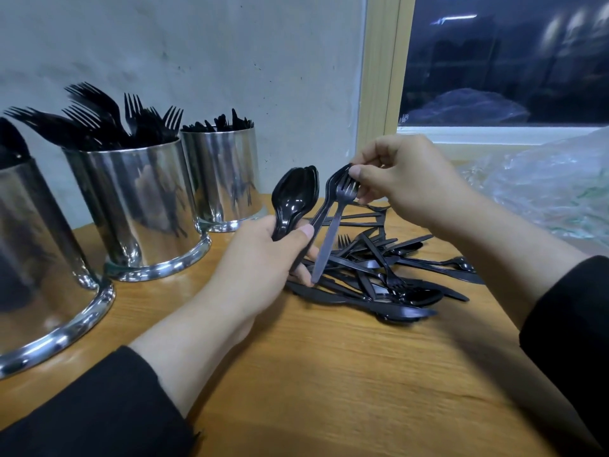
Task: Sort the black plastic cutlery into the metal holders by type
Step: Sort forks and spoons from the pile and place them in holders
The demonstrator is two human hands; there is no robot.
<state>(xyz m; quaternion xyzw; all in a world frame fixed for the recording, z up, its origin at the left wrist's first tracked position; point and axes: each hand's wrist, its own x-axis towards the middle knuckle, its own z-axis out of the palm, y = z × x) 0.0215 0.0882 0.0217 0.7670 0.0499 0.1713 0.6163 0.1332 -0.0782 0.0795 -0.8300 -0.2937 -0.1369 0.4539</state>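
A loose pile of black plastic cutlery (pixel 389 275) lies on the wooden table (pixel 329 374), mixing forks, knives and spoons. My left hand (pixel 263 255) grips a bunch of black spoons (pixel 295 196), bowls up, above the pile's left edge. My right hand (pixel 405 179) pinches black forks (pixel 342 188) by their heads, handles hanging down toward the left hand. Three metal holders stand along the left: the near one (pixel 39 275) holds dark cutlery, the middle one (pixel 135 206) is full of forks, and the far one (pixel 224 173) shows dark tips at its rim.
A crumpled clear plastic bag (pixel 553 186) lies at the right against the window sill (pixel 494 133). The wall (pixel 197 44) runs close behind the holders. Bare wooden tabletop stretches in front of the pile, between my forearms.
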